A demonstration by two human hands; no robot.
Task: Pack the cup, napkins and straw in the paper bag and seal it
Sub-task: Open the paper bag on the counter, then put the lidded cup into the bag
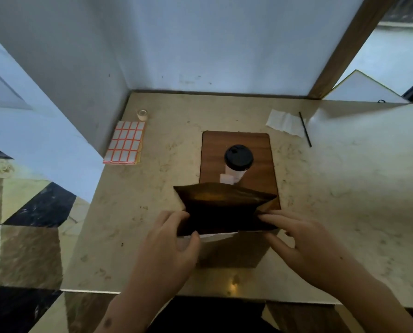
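At the near edge of a beige marble counter (345, 188), a brown paper bag (224, 203) is held open, its sides pinched by the left hand (174, 239) and right hand (297, 239). Nothing is yet packed: the black-lidded white paper cup (238, 162) stands just behind on a wooden board (260, 150), white napkins (283, 122) and thin black straw (305, 129) farther right. Sealing remains undone.

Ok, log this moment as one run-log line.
stage: opening bag | left hand: grips paper bag | right hand: pinches bag | cup: upright on board | napkins, straw: unpacked
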